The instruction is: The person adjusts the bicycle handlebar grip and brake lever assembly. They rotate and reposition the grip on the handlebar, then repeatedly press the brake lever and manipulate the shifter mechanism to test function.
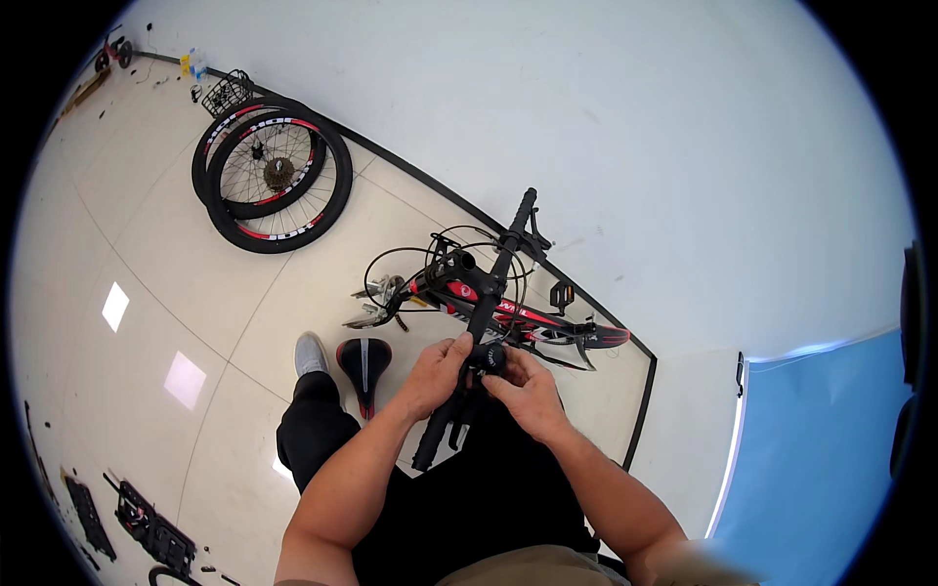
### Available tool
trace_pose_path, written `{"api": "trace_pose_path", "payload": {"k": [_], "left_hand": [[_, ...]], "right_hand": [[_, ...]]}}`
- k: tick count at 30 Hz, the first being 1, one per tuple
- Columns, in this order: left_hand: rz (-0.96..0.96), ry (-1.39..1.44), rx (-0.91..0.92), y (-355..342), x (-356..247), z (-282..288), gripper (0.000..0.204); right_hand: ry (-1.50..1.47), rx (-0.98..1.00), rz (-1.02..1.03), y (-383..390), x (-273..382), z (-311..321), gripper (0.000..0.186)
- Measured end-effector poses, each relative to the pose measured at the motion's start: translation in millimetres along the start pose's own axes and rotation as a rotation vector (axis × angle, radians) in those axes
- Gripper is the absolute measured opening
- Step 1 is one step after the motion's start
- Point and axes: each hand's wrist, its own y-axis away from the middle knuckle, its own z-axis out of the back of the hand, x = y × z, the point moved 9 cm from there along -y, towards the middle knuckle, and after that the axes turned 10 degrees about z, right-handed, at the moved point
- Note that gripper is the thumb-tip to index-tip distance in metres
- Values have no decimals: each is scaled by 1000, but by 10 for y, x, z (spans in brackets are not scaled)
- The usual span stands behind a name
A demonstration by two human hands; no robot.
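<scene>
A pale tiled floor [147, 254] meets a white wall [635, 117] along a dark baseboard. The left hand [437, 374] is clenched around the black handlebar [486, 305], its fingers wrapped over the bar just below the stem. The right hand [528, 391] pinches a small black clamp fitting [488, 359] on the same bar, fingertips touching it from the right side, directly beside the left fingers. The bar runs from beyond the fingertips up toward the wall and back down between the forearms over the black trousers. Just past the fingers lies a red and black bicycle frame [508, 313] with looping cables. A black saddle [363, 368] rests left of the left hand, beside a grey shoe [311, 354]. Two wheels [274, 176] lie well apart, far left, near a wire basket [227, 94].
</scene>
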Motion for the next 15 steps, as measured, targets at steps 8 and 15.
{"api": "trace_pose_path", "payload": {"k": [8,15], "left_hand": [[-31,-158,-90,52,-84,62,61],[-20,-200,-95,9,-49,25,61]], "right_hand": [[186,305,133,-135,284,-2,47],[249,282,165,-149,201,69,45]]}}
